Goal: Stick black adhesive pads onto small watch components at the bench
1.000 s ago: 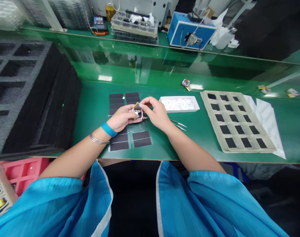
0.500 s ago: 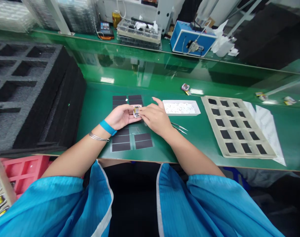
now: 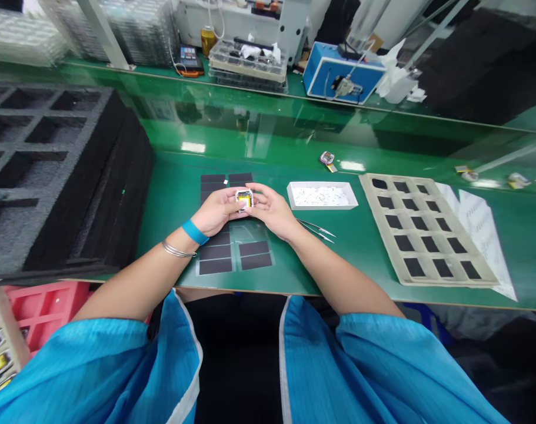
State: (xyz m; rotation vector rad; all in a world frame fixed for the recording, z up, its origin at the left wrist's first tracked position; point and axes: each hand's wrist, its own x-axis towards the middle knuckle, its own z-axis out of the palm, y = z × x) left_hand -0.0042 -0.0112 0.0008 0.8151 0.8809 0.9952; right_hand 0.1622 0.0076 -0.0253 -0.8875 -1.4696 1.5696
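Between both hands is a small square electronic device [image 3: 244,201], with a pale rounded frame and a yellow battery-like block inside. My left hand [image 3: 215,211] is closed on its left side, thumb on the yellow part. My right hand [image 3: 272,208] grips the right edge with thumb and fingers. Beneath and around the hands lie sheets of black adhesive-looking rectangles [image 3: 215,266], partly hidden by my left hand. A pair of tweezers [image 3: 316,230] rests beside my right wrist. Behind it stands a white box [image 3: 323,206] holding many tiny pale pieces.
A beige tray [image 3: 398,232] with black pads in its compartments lies at right, over white paper [image 3: 492,235]. Tall black foam trays [image 3: 130,176] are stacked at left. Another small device [image 3: 326,158] lies farther back. A blue machine [image 3: 320,70] stands on the shelf.
My right hand has shifted from over the device to its right edge, uncovering the yellow block. The device now faces up more plainly between both hands.
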